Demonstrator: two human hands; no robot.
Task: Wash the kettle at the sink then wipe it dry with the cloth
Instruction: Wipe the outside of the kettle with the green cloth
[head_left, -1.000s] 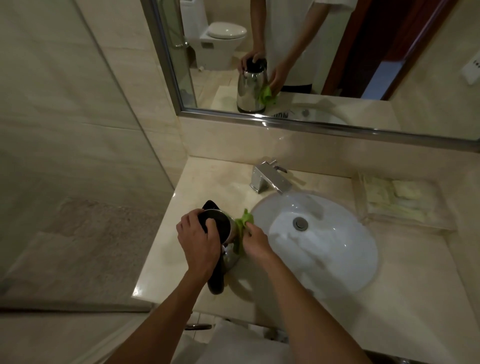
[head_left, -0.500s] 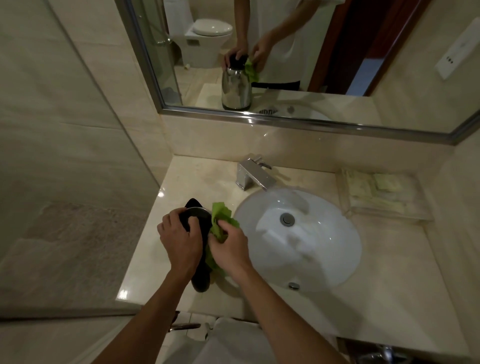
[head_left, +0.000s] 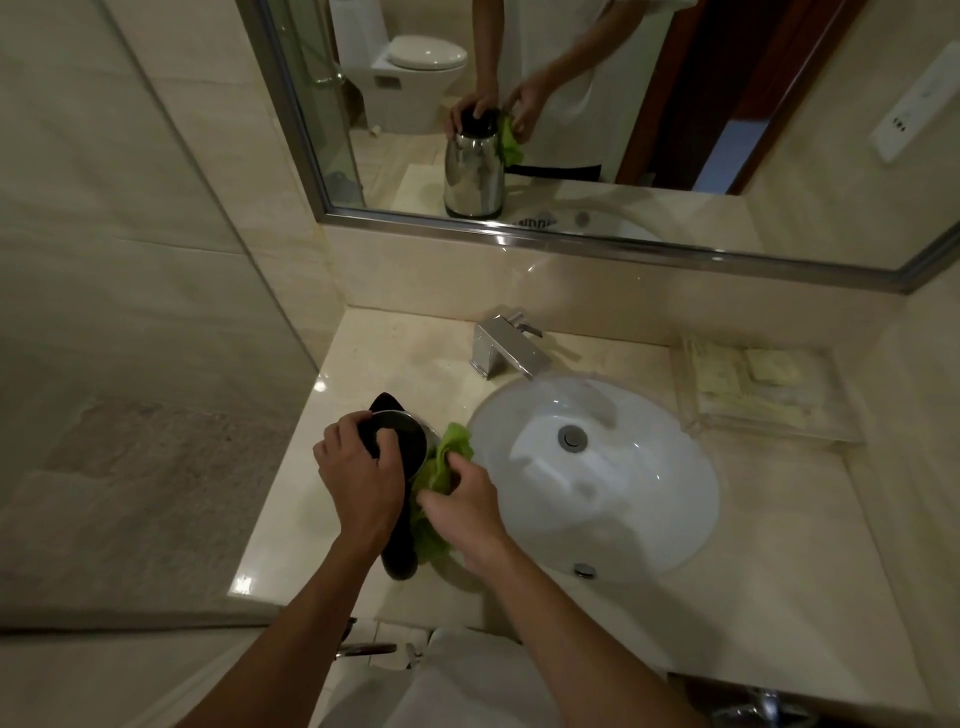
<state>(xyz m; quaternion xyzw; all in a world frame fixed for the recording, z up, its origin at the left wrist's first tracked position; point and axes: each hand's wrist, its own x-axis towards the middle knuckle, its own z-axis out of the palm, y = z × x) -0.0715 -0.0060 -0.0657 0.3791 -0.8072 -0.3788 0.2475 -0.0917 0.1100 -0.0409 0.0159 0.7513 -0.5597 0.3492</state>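
A steel kettle (head_left: 410, 441) with a black lid and handle stands upright on the counter, left of the white sink (head_left: 639, 499). My left hand (head_left: 361, 480) presses down on its lid from above. My right hand (head_left: 465, 512) holds a green cloth (head_left: 441, 473) against the kettle's right side, near the sink's rim. Most of the kettle's body is hidden under my hands. The mirror reflection shows its shiny body standing on the counter.
A square chrome tap (head_left: 506, 348) stands behind the sink. A clear tray (head_left: 769, 395) with folded packets sits at the back right. A glass shower partition (head_left: 156, 364) borders the counter on the left. The mirror (head_left: 571, 104) hangs above.
My right hand with the cloth has slid along the kettle's right side, up near the lid and back down. My left hand stayed on the lid.
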